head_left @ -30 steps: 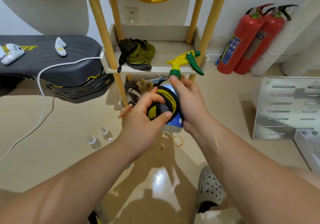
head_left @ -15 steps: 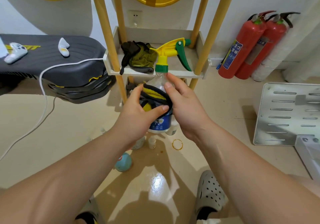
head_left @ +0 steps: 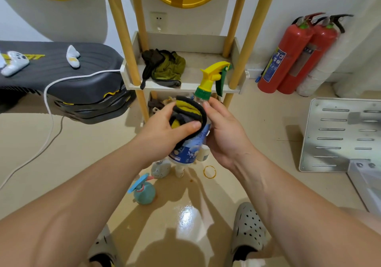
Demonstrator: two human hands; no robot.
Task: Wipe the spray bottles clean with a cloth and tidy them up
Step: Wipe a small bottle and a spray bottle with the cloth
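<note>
A clear spray bottle point(head_left: 188, 152) with a blue label, green collar and yellow trigger head is held upright above the floor, in front of the shelf. My right hand point(head_left: 221, 132) grips its right side, fingers curled round the neck and body. My left hand point(head_left: 165, 131) holds a yellow, grey and black cloth point(head_left: 188, 115) pressed against the bottle's upper left side. On the floor under it stand a small teal spray bottle point(head_left: 143, 192) with a blue trigger, a round white bottle point(head_left: 159, 169) and small white bottles point(head_left: 203, 153), partly hidden.
A cream shelf unit point(head_left: 185, 86) with yellow wooden posts holds olive and dark rags point(head_left: 165, 68). Two red fire extinguishers point(head_left: 292, 54) stand at the right wall. A metal slotted panel point(head_left: 340, 134) lies right. A dark padded bench point(head_left: 61, 77) with a white cable is left. A rubber band point(head_left: 209, 171) lies on the floor.
The bottle has turned: its trigger head swung from pointing right, to left, now back toward upright. The cloth has slid upward on the bottle toward the neck. The view shifted slightly.
</note>
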